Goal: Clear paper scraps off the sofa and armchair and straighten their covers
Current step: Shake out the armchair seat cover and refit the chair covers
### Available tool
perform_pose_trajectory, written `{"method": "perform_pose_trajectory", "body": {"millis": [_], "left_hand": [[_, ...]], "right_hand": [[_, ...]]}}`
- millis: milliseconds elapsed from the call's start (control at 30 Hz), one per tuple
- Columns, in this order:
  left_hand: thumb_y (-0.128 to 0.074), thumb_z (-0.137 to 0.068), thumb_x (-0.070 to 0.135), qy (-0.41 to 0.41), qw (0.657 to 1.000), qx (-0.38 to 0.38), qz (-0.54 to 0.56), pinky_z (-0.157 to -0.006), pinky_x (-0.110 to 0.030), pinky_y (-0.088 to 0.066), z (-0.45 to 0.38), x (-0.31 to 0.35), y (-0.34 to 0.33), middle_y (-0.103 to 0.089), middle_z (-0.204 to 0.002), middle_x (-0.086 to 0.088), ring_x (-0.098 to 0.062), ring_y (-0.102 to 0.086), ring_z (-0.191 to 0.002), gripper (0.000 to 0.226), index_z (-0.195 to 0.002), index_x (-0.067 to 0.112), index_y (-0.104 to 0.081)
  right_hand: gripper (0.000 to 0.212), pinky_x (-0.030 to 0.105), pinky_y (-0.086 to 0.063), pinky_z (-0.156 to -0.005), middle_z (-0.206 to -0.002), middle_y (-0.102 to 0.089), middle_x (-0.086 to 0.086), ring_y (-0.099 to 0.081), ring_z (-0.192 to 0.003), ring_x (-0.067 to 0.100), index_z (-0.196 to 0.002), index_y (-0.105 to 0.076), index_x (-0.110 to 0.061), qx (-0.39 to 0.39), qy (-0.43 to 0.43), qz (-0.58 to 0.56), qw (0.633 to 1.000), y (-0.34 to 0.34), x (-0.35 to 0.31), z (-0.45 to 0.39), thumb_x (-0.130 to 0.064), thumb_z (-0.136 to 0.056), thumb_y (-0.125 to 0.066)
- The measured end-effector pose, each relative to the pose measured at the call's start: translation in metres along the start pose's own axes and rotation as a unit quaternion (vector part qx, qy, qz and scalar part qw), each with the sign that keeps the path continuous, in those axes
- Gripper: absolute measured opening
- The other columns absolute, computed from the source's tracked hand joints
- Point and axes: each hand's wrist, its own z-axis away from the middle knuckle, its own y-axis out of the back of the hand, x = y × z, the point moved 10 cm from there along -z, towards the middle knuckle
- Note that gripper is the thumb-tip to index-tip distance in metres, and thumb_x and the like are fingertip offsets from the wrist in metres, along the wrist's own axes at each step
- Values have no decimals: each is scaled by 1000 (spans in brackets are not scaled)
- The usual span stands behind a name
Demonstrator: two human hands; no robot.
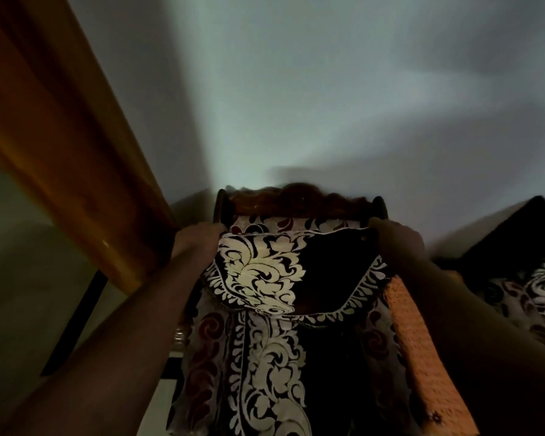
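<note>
The armchair (pixel 299 199) stands against the wall, its carved dark wooden top rail showing at centre. A dark cover with cream leaf patterns (pixel 265 272) drapes over its backrest. My left hand (pixel 199 239) grips the cover's upper left corner at the chair's left post. My right hand (pixel 397 239) grips the upper right corner at the right post. Below, a longer patterned cover (pixel 271 366) runs down the backrest. No paper scraps are visible in this dim view.
An orange-brown curtain (pixel 60 136) hangs at the left. A second seat with the same patterned cover (pixel 541 278), likely the sofa, stands at the right. An orange knitted sleeve or cloth (pixel 422 347) lies along my right forearm. A pale wall (pixel 296 89) rises behind.
</note>
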Motion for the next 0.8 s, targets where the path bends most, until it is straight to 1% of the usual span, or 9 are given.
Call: {"method": "perform_pose_trajectory", "body": {"millis": [167,233,300,400,500,567,633,733,800], "left_hand": [[-42,-90,58,-33,997,-53,37,-69,-29,-48,-47,2,-38,-70,-118,-2,-28,-67,-100,37,-117,46,-64],[-43,-93,52,-70,995,-67,3,-80,-35,-54,-59,10,-46,-67,-124,-3,-29,-66,-105,31,-120,50,-61],[-46,-93,50,-98,993,-69,-20,-89,-37,-55,-66,17,-42,-66,-129,-3,-29,-65,-111,33,-123,53,-59],[-50,-88,53,-102,991,-84,0,-88,-36,-56,-90,17,-42,-70,-121,-1,-25,-67,-105,29,-115,55,-61],[-55,-91,48,-100,985,-135,26,-76,-29,-51,-116,20,-52,-71,-106,-2,-21,-67,-92,26,-110,38,-70],[-58,-95,39,-115,980,-164,17,-72,-27,-44,-135,28,-57,-70,-103,-2,-20,-66,-91,21,-104,27,-73],[-62,-96,32,-136,973,-188,7,-73,-27,-42,-152,36,-60,-71,-104,-4,-22,-66,-94,15,-99,24,-73],[-65,-96,32,-160,963,-216,-23,-74,-27,-41,-173,45,-64,-71,-107,-8,-24,-65,-100,19,-106,17,-73],[-64,-97,32,-161,962,-217,-37,-75,-27,-41,-179,50,-61,-69,-109,-9,-25,-64,-103,21,-108,16,-72]], "right_hand": [[21,39,-56,-77,-108,-68,4,-69,-93,26,-113,-65,-27,-70,-21,66,995,-45,21,-28,-27,-94,-57],[23,36,-56,-72,-106,-69,3,-69,-91,23,-114,-67,-27,-111,-26,101,988,-60,31,-37,-24,-92,-59],[22,30,-48,-63,-102,-68,2,-66,-85,20,-113,-68,-27,-140,-30,114,983,-69,41,-46,-25,-92,-61],[23,28,-43,-63,-103,-66,1,-64,-83,19,-113,-68,-28,-159,-29,124,979,-74,56,-69,-27,-91,-62],[28,32,-52,-75,-108,-65,3,-67,-94,22,-119,-68,-22,-198,-11,133,971,-85,64,-97,-31,-93,-62],[33,31,-50,-84,-118,-64,8,-65,-104,25,-122,-65,-14,-255,-5,108,961,-99,73,-115,-29,-94,-63],[36,24,-45,-79,-116,-66,12,-64,-99,25,-122,-66,-8,-328,5,66,942,-113,78,-126,-28,-92,-69],[35,14,-50,-60,-85,-66,0,-63,-75,16,-113,-70,-7,-404,-13,24,914,-120,83,-139,-23,-84,-81],[31,28,-58,-77,-102,-70,9,-69,-93,24,-115,-68,-4,-385,-45,4,922,-124,90,-154,-18,-88,-75]]}}
